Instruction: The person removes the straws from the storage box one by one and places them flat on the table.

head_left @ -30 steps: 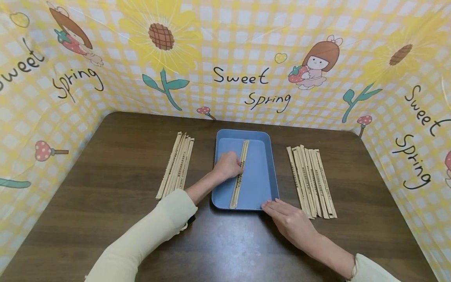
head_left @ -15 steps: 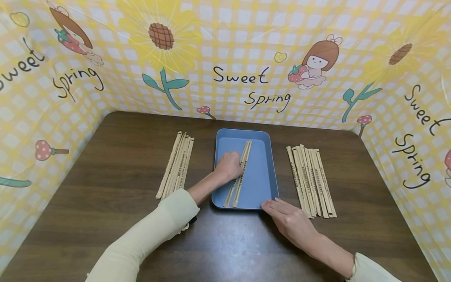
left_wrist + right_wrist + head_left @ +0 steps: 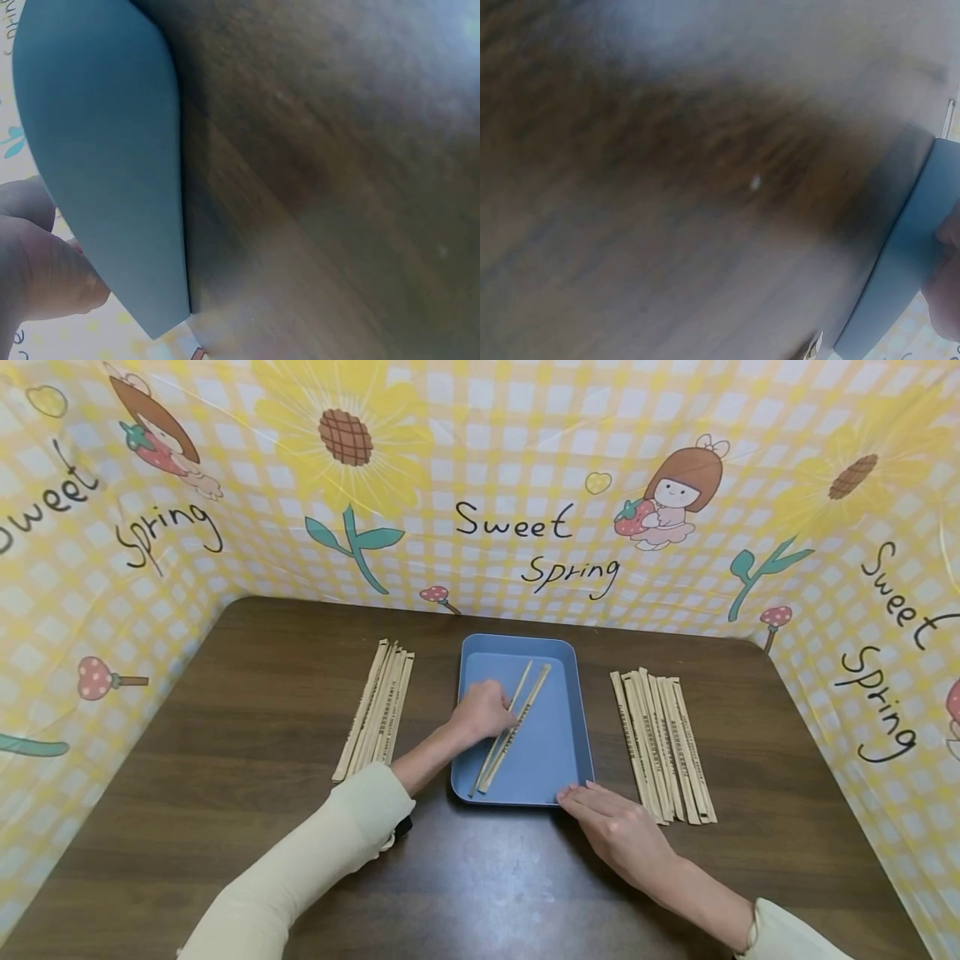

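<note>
Two long, thin paper-wrapped sticks lie slantwise in the blue tray (image 3: 551, 768), crossing closely near their lower ends. My left hand (image 3: 483, 708) reaches over the tray's left wall with curled fingers and pinches the left paper-wrapped stick (image 3: 520, 685), which looks turned on its edge; the fingertips are partly hidden. Just right of it is the other paper-wrapped stick (image 3: 536, 689), perhaps also touched. My right hand (image 3: 626, 835) rests with straight fingers on the tray's near right corner. In the left wrist view the tray wall (image 3: 112, 150) covers most of my left hand (image 3: 45, 270).
Left of the tray lies a bundle of paper-wrapped sticks (image 3: 386, 693) on the brown table (image 3: 225, 718). To its right, a second bundle of paper-wrapped sticks (image 3: 663, 735) fans slightly. A patterned cloth (image 3: 517, 460) stands around the back and sides.
The two sticks, side by side before, have spread at their upper ends and tilted further right. My left hand has shifted slightly left; the right hand has stayed still.
</note>
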Demonstrator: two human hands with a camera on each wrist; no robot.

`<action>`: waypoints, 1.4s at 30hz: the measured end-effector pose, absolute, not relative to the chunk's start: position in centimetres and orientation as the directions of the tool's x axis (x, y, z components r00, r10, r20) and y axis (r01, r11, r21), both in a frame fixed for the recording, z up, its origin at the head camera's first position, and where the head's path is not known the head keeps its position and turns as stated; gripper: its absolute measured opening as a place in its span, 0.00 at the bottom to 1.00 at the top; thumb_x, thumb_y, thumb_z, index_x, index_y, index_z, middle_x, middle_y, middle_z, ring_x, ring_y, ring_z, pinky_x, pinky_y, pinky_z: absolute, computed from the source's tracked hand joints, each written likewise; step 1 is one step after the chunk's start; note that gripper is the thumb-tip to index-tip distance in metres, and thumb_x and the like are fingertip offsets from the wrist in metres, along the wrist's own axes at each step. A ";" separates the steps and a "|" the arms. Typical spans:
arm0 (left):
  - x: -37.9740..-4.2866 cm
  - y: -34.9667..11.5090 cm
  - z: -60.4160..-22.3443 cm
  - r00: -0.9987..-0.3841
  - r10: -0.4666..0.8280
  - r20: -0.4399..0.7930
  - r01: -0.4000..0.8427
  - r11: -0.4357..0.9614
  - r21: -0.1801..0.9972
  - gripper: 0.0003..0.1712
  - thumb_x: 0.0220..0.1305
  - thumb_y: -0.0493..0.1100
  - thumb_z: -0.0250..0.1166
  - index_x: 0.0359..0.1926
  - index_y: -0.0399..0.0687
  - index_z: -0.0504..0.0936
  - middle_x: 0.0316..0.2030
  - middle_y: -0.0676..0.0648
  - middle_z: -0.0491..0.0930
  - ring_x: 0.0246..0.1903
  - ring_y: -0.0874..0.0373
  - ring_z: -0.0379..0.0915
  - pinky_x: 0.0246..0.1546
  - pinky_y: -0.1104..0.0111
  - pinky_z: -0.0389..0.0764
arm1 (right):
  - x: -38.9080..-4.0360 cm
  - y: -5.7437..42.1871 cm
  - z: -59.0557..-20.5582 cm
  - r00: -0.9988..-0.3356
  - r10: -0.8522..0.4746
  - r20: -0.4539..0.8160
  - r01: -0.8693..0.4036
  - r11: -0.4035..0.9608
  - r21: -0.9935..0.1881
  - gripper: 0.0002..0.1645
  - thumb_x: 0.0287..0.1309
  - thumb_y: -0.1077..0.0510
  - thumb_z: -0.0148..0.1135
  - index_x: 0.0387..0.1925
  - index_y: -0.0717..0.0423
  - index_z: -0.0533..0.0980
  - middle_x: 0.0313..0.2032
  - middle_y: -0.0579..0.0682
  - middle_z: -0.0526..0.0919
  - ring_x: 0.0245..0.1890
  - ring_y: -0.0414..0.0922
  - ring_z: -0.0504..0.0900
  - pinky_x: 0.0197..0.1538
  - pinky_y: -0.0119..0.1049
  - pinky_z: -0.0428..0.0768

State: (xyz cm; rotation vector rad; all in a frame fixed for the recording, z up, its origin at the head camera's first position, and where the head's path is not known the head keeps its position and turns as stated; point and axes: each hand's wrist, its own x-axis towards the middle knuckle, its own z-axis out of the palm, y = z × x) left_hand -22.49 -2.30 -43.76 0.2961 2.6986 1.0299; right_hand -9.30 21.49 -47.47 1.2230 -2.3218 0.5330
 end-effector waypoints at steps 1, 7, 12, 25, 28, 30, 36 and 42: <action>-22.5 -2.4 -43.6 -0.952 0.267 -0.148 0.099 0.728 0.678 0.30 0.57 0.35 0.69 0.08 0.51 0.61 0.07 0.56 0.52 0.09 0.65 0.49 0.10 0.75 0.53 | -9.3 21.5 -47.5 -0.500 -0.660 0.560 -0.839 0.529 -0.126 0.27 0.78 0.57 0.38 0.46 0.64 0.84 0.45 0.56 0.87 0.45 0.51 0.86 0.53 0.46 0.82; -22.6 -3.2 -42.4 -0.961 0.237 -0.142 0.070 0.705 0.706 0.26 0.55 0.36 0.69 0.09 0.51 0.64 0.09 0.56 0.56 0.12 0.63 0.53 0.13 0.73 0.55 | -9.1 21.4 -47.6 -0.504 -0.654 0.564 -0.840 0.522 -0.146 0.26 0.78 0.57 0.39 0.46 0.64 0.84 0.44 0.56 0.87 0.45 0.51 0.86 0.52 0.47 0.83; -23.0 -4.2 -41.4 -0.963 0.210 -0.171 0.024 0.695 0.719 0.22 0.54 0.38 0.71 0.11 0.52 0.69 0.10 0.56 0.64 0.15 0.62 0.58 0.15 0.72 0.58 | -9.1 21.3 -47.5 -0.502 -0.651 0.569 -0.839 0.526 -0.140 0.26 0.78 0.57 0.39 0.46 0.64 0.84 0.44 0.56 0.87 0.45 0.51 0.86 0.52 0.47 0.83; -23.6 -8.8 -40.2 -0.958 0.169 -0.233 -0.094 0.581 0.809 0.05 0.56 0.34 0.65 0.27 0.36 0.85 0.22 0.47 0.80 0.20 0.60 0.71 0.20 0.73 0.71 | -9.2 21.4 -47.5 -0.495 -0.655 0.570 -0.844 0.520 -0.135 0.25 0.78 0.58 0.40 0.46 0.64 0.84 0.44 0.56 0.87 0.45 0.51 0.86 0.52 0.46 0.83; -23.7 -10.2 -40.2 -0.958 0.153 -0.241 -0.107 0.589 0.801 0.05 0.58 0.35 0.65 0.28 0.36 0.84 0.23 0.45 0.81 0.20 0.59 0.72 0.19 0.73 0.69 | -9.2 21.3 -47.5 -0.493 -0.656 0.571 -0.846 0.516 -0.138 0.25 0.78 0.58 0.40 0.46 0.64 0.84 0.44 0.56 0.87 0.45 0.51 0.86 0.52 0.46 0.83; -23.7 -11.2 -40.3 -0.960 0.139 -0.245 -0.114 0.604 0.789 0.06 0.58 0.35 0.64 0.29 0.35 0.84 0.24 0.44 0.81 0.20 0.59 0.71 0.18 0.73 0.67 | -9.1 21.3 -47.5 -0.493 -0.656 0.571 -0.846 0.514 -0.140 0.25 0.78 0.58 0.40 0.46 0.64 0.84 0.44 0.56 0.87 0.45 0.51 0.86 0.52 0.46 0.83; -23.5 -14.2 -40.5 -0.963 0.091 -0.252 -0.131 0.663 0.738 0.10 0.59 0.38 0.65 0.38 0.34 0.84 0.31 0.44 0.83 0.28 0.56 0.78 0.26 0.71 0.74 | -9.0 21.2 -47.4 -0.494 -0.659 0.567 -0.847 0.511 -0.143 0.25 0.78 0.58 0.40 0.46 0.64 0.84 0.44 0.56 0.87 0.45 0.50 0.86 0.52 0.46 0.83; -23.1 -16.9 -41.0 -0.968 0.040 -0.248 -0.145 0.718 0.680 0.10 0.59 0.40 0.65 0.37 0.37 0.85 0.30 0.43 0.84 0.29 0.55 0.76 0.29 0.68 0.76 | -9.1 21.3 -47.4 -0.494 -0.658 0.568 -0.846 0.513 -0.142 0.26 0.78 0.58 0.40 0.46 0.64 0.84 0.44 0.56 0.87 0.45 0.51 0.86 0.52 0.46 0.83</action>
